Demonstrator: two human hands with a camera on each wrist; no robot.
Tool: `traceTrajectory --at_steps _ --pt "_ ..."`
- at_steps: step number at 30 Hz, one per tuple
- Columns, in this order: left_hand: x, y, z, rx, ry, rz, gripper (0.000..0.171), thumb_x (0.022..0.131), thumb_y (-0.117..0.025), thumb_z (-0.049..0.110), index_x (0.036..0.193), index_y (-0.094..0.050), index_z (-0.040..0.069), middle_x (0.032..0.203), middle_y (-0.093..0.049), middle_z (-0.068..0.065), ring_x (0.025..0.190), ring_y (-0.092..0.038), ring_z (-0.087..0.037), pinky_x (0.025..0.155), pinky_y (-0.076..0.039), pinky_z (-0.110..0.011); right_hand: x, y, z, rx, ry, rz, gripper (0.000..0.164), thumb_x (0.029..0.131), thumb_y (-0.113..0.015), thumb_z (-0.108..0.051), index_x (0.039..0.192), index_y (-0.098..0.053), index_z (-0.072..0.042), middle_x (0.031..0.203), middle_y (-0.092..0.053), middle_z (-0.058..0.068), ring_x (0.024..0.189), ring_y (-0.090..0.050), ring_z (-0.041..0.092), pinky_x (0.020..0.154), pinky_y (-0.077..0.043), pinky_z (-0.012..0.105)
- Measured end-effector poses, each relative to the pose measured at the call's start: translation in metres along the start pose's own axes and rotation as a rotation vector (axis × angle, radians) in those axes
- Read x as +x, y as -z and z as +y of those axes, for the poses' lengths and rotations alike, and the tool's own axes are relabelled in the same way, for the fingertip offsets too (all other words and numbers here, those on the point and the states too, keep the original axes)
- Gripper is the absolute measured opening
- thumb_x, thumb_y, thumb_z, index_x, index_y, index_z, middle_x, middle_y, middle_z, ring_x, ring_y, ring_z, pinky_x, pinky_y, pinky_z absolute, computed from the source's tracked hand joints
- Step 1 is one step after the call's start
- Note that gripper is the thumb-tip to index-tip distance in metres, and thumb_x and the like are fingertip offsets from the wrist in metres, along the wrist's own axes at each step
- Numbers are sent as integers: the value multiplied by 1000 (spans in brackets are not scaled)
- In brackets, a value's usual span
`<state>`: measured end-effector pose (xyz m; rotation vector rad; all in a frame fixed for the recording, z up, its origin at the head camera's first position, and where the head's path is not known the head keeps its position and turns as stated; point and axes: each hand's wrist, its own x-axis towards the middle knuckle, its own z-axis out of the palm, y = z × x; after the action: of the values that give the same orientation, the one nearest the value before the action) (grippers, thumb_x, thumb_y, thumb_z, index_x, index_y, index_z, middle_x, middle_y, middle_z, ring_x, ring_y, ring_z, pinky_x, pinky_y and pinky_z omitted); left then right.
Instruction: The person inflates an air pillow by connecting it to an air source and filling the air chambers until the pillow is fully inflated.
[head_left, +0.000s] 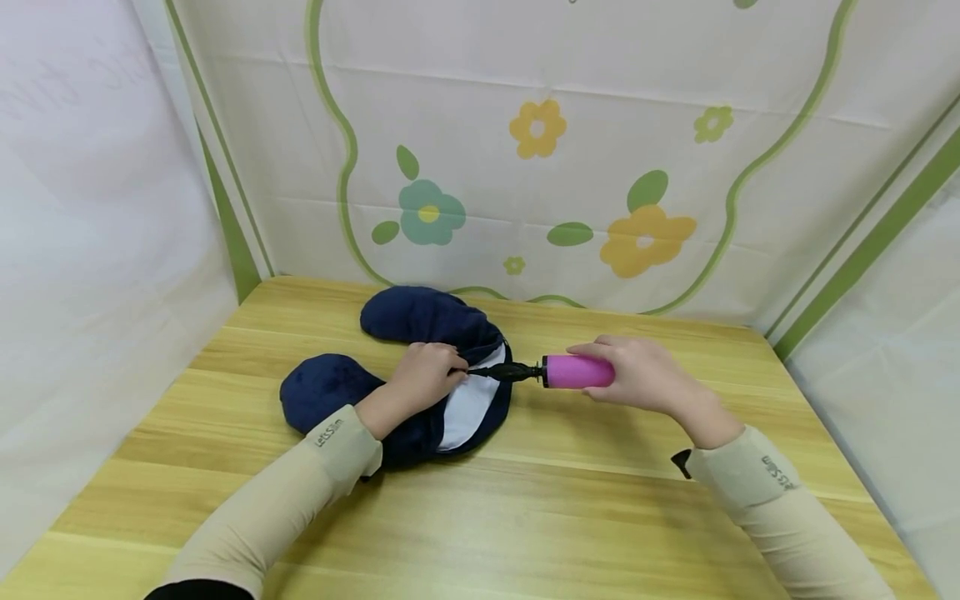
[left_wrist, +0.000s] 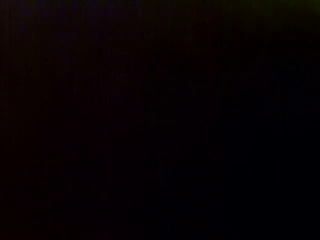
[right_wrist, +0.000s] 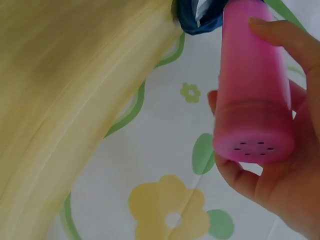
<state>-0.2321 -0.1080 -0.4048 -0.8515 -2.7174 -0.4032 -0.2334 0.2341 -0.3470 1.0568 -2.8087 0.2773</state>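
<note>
Inflation step: your left hand point(head_left: 423, 375) pinches the valve on the navy neck pillow point(head_left: 397, 375) at table centre; your right hand point(head_left: 637, 375), at 3 o'clock, wraps the pink pump point(head_left: 577, 372). Next, likely compress steadily, nozzle seated.

A pale wooden worktop point(head_left: 585, 508) with lengthwise grain runs up to a white backdrop cloth point(head_left: 615, 108) printed with yellow and teal flowers, green leaves and a curving green line. Plain white sheets point(head_left: 90, 208) with green edge bands close in both sides. The left wrist view is wholly dark.
</note>
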Motion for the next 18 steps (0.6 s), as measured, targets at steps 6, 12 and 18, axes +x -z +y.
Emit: traceTrajectory --at_steps 6,12,18 --pt "2 1 0 -23 30 -22 13 94 -77 18 104 -83 13 102 -75 -4 89 -71 -21 74 -57 -39 -4 0 16 196 -58 -30 57 80 -89 -20 133 -70 -15 127 -67 10 105 -64 30 81 -53 48" --pt "6 5 4 -30 54 -41 13 92 -79 20 102 -84 14 120 -72 -11 102 -71 -25 76 -59 -41 -6 1 20 263 -43 -39 51 81 -86 -16 130 -71 -16 123 -66 5 101 -63 26 81 -52 46" --pt "8 9 8 -52 85 -56 14 90 -81 20 103 -83 14 134 -65 -11 106 -70 -26 72 -58 -38 -4 -2 21 257 -29 -18 50 81 -87 -18 128 -72 -15 120 -67 4 101 -63 25 82 -52 46"
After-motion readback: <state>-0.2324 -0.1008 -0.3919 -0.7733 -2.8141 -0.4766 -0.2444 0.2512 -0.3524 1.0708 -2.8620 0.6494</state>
